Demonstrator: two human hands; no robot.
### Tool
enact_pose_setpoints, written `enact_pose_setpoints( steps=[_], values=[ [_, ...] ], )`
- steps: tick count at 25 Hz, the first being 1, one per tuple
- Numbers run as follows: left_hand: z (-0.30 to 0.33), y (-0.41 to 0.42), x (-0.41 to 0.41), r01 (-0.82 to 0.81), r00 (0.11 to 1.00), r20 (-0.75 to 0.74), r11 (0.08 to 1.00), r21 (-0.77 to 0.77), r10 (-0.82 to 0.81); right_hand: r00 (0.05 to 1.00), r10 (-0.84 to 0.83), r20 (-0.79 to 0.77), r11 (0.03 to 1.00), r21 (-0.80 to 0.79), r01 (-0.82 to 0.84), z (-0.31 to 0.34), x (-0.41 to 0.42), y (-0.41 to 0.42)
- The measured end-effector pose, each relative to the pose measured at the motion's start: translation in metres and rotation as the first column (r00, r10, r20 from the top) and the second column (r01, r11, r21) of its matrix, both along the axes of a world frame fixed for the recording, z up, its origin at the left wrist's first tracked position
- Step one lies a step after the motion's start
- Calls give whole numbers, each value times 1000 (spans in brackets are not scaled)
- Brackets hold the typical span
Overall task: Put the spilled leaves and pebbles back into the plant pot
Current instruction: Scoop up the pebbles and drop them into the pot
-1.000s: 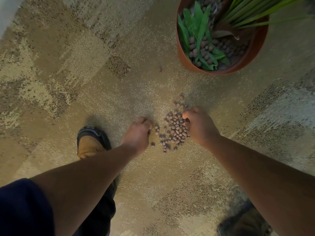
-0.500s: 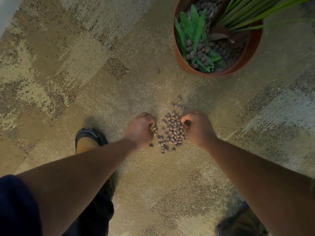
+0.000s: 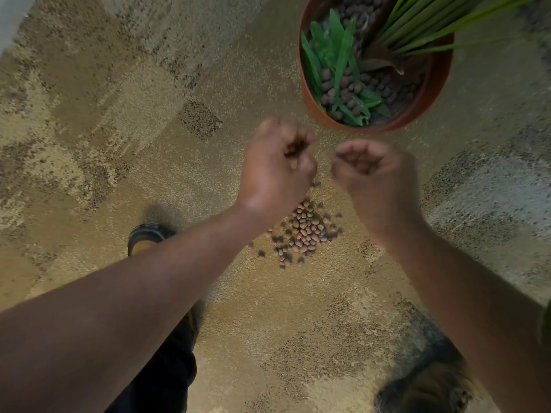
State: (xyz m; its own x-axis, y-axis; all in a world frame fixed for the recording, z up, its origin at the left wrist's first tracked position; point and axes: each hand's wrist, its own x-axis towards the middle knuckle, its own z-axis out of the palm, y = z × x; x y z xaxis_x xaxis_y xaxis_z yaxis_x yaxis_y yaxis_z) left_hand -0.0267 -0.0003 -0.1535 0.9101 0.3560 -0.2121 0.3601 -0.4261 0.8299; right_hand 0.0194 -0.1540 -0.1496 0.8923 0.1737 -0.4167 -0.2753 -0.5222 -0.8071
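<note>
A heap of brown pebbles (image 3: 304, 231) lies on the carpet between my forearms. The terracotta plant pot (image 3: 429, 99) stands at the top right, with pebbles, loose green leaves (image 3: 340, 58) and long plant blades inside. My left hand (image 3: 277, 168) is raised above the floor, curled into a fist with pebbles showing between its fingers. My right hand (image 3: 372, 171) hovers beside it, also curled shut; its contents are hidden. Both fists are just short of the pot's near rim.
Patterned tan and brown carpet (image 3: 149, 114) covers the floor. My left shoe (image 3: 146, 236) is beside the heap on the left, and my right shoe (image 3: 426, 386) is at the bottom right. A pale wall edge (image 3: 12, 16) is at the top left.
Both hands closed at the heap, then rose off the carpet and moved toward the pot. The heap looks smaller than before.
</note>
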Motion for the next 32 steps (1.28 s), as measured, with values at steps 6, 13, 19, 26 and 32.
enact_pose_setpoints(
  steps=[6,13,19,26,32],
  values=[
    [18,2,67,106,992,67,993,48,-109,952,-295,84,938,215,272,13,55,17],
    [-19,26,40,-62,992,118,989,136,46,878,197,437,971,-209,-114,-3,36,7],
    [-73,46,25,368,860,-459,895,251,-225,879,283,384,956,-190,-225,-11,46,9],
    [-91,46,36,454,844,-459,824,338,-277,859,311,407,947,-207,-245,-17,44,5],
    [-55,25,28,186,956,-264,959,216,-126,856,322,404,945,-188,-267,-17,44,3]
  ],
)
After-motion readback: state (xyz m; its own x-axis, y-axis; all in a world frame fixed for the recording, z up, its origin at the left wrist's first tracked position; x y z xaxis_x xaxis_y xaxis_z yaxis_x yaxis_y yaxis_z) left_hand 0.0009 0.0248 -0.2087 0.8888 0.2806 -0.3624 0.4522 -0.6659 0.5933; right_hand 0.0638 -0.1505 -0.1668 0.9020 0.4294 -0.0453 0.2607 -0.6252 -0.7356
